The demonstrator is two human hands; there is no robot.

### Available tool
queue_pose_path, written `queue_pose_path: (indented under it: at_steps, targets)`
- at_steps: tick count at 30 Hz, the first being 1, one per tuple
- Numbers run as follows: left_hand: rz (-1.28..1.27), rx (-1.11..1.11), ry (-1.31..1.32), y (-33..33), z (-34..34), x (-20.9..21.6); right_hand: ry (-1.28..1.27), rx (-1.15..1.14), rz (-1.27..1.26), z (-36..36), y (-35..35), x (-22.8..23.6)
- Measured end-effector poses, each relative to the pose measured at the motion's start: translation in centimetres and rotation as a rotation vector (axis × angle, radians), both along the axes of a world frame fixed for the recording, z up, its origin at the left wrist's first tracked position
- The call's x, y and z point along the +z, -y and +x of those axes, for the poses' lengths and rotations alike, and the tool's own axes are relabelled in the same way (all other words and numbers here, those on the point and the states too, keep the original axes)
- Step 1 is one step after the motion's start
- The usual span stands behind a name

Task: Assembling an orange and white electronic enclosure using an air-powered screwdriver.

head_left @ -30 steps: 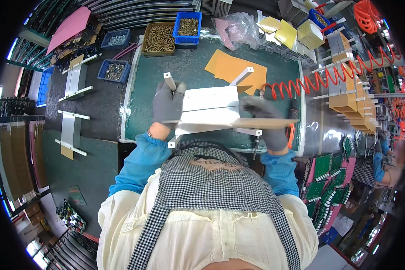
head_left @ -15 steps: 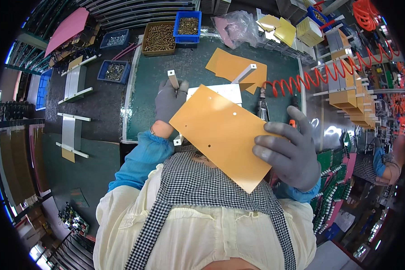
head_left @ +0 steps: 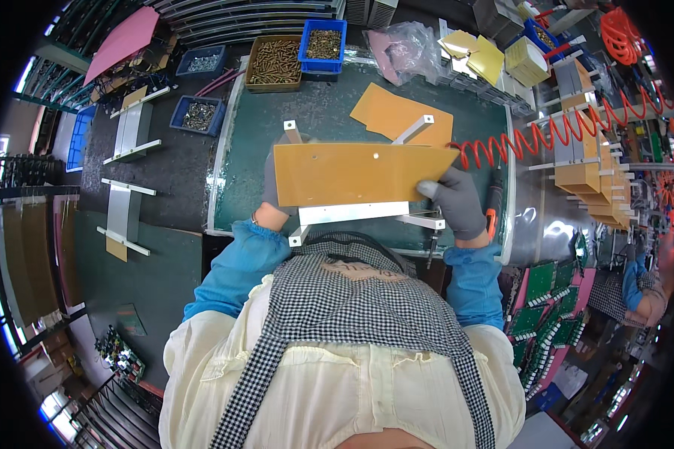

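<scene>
My right hand (head_left: 460, 206), in a grey glove, pinches the right end of an orange-yellow sheet (head_left: 352, 176), its thumb on the near face. Small holes show along the sheet, which is tilted over a white metal frame (head_left: 356, 213). Bar legs stick out from the frame's corners. My left hand (head_left: 271, 183), also gloved, is closed on the frame's left side by the upper left leg (head_left: 292, 132). The sheet hides most of its fingers.
More orange sheets (head_left: 408, 112) lie on the green mat (head_left: 247, 112). A box of screws (head_left: 275, 63) and a blue bin (head_left: 322, 46) stand behind. A coiled red hose (head_left: 532, 135) crosses on the right. Finished-looking frames (head_left: 129, 209) lie at left.
My right hand has turned the sheet from a slant to nearly level and moved it up and left over the frame. My left hand has stayed about where it was.
</scene>
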State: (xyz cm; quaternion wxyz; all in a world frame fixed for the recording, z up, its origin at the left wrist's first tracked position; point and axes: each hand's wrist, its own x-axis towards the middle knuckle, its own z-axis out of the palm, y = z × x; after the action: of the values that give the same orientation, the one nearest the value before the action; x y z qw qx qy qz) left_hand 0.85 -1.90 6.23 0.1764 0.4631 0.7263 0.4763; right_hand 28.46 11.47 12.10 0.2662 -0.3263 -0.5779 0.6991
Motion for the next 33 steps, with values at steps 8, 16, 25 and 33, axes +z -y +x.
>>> queue_pose_path:
  at_steps: [8,16,25,33]
  targets:
    - [0.093,-0.08,1.099,1.2,-2.3,1.5,0.349,0.271,0.02,0.7,-2.2,0.6]
    - [-0.099,-0.027,0.82,1.8,1.8,3.3,0.275,0.299,-0.073,-0.2,-2.5,0.0]
    - [-0.169,-0.009,0.948,1.9,1.3,4.1,0.117,0.132,-0.427,-2.8,-2.8,-1.8]
    - [-0.115,0.135,1.214,2.8,3.5,4.3,0.187,0.068,-0.33,-2.9,-2.0,-1.8]
